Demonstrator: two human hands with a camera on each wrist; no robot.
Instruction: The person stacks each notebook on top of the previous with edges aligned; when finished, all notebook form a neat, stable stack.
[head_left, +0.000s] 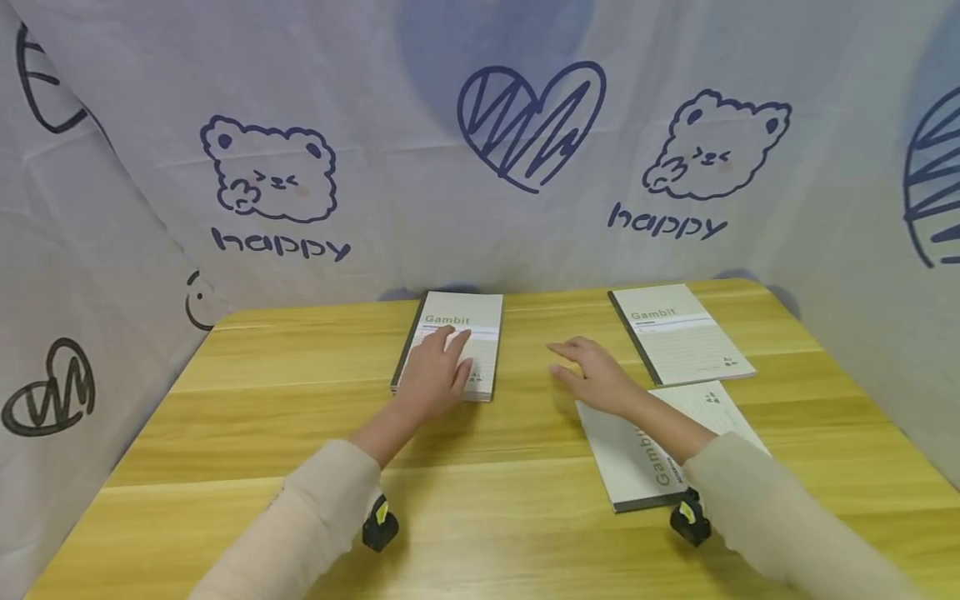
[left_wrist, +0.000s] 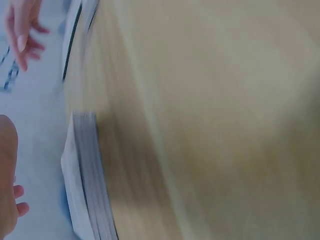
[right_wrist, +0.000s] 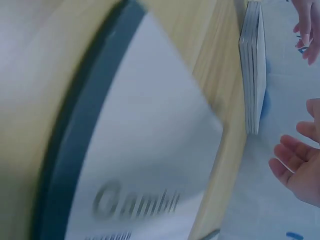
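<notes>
My left hand (head_left: 433,375) hovers over a stack of cream "Gambit" notebooks (head_left: 480,321) with dark spines, its fingers spread loosely. Both wrist views show a gap between this hand (left_wrist: 7,175) and the stack's layered page edges (right_wrist: 252,70). Nothing is in its grasp. My right hand (head_left: 600,379) is raised, fingers extended and holding nothing, over the inner edge of a notebook lying turned sideways (head_left: 626,458). The right forearm hides part of that notebook's cover. Another "Gambit" notebook (head_left: 678,333) lies just behind it, at the far right.
The notebooks lie on a wood-grain table (head_left: 247,400). A white curtain (head_left: 405,208) printed with bears and hearts hangs behind the table's back edge and along the sides. Each wrist carries a small black camera (head_left: 380,523).
</notes>
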